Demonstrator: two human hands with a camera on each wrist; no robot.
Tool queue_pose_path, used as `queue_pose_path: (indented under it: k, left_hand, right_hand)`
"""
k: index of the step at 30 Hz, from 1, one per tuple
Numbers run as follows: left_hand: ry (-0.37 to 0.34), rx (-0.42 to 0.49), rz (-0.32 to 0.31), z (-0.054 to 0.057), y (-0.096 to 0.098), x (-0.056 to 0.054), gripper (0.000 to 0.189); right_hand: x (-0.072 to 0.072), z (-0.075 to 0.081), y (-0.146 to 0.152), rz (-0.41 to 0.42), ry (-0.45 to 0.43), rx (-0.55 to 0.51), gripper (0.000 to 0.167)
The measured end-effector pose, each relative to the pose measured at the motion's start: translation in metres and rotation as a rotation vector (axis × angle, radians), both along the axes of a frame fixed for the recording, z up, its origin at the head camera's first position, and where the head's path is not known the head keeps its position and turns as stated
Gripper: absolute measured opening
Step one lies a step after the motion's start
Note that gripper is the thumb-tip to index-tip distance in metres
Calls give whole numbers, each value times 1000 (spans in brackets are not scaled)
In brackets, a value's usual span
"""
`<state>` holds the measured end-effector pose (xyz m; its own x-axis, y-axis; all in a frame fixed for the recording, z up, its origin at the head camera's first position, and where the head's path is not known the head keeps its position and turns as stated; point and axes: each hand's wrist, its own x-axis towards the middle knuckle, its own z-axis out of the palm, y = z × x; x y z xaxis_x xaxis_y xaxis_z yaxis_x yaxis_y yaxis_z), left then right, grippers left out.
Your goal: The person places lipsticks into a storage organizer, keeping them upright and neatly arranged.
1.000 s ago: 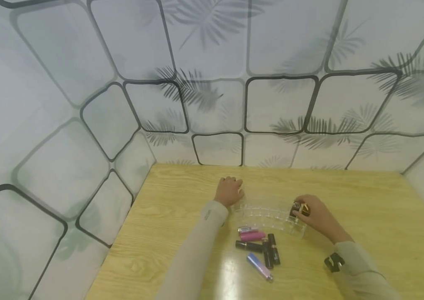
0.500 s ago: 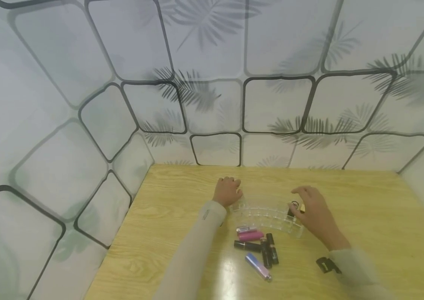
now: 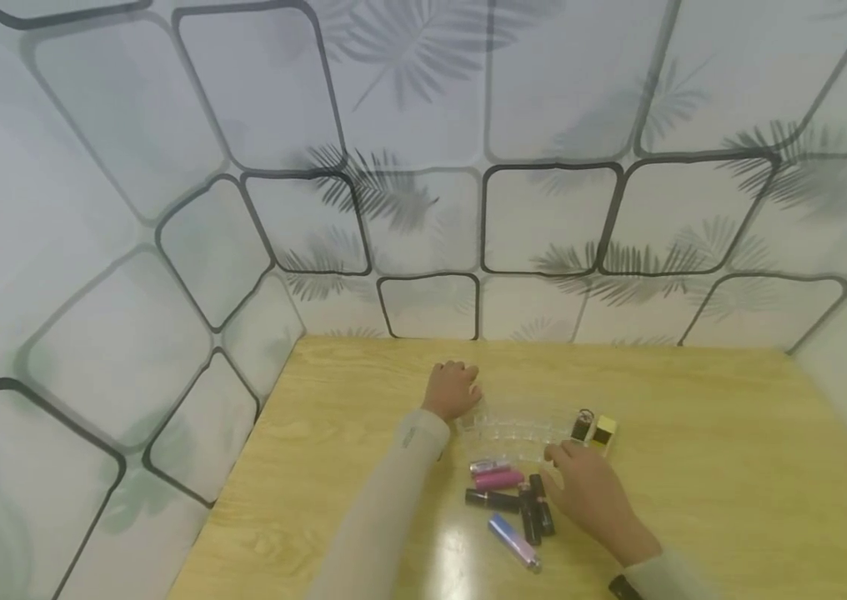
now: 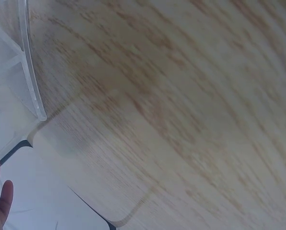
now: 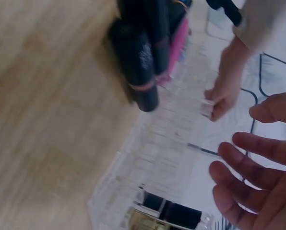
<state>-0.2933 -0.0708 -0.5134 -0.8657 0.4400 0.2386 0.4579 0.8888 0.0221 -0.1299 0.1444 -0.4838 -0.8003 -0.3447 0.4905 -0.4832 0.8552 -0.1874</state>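
Note:
A clear curved lipstick organizer [image 3: 521, 431] lies on the table. My left hand [image 3: 452, 390] grips its left end; in the right wrist view, the left fingers curl on its clear edge. A black lipstick [image 3: 582, 425] and a gold-and-black lipstick [image 3: 604, 432] stand in its right end. My right hand [image 3: 590, 492] hovers over the near right side, with fingers spread and nothing held. Beside it lie several loose tubes: black lipsticks [image 3: 542, 505], a pink tube [image 3: 498, 480], a silvery tube [image 3: 490, 467] and a blue-to-pink tube [image 3: 513, 542].
The wooden table [image 3: 716, 450] meets patterned wall covering [image 3: 423, 208] at the back and on both sides. A dark strap [image 3: 624, 588] shows at my right sleeve.
My right hand has let go of the gold-and-black lipstick at the organizer's right end. It has moved nearer and left, toward the loose tubes. My left hand stays put.

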Motion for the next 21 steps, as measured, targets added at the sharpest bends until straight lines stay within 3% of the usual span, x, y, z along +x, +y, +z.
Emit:
queue_pose_path:
  k: [4, 12, 15, 21]
  left_hand:
    - [3, -1, 2, 2, 0, -2, 18]
    - [3, -3, 1, 0, 0, 1, 18]
    - [1, 8, 5, -3, 0, 3, 16]
    - [33, 17, -7, -6, 0, 0, 15]
  right_hand:
    - [1, -8, -4, -62, -206, 59, 25]
    - [1, -21, -4, -155, -473, 132, 39]
    - [2, -25, -6, -151, -505, 136, 38]
    - [3, -30, -9, -161, -483, 133, 29]
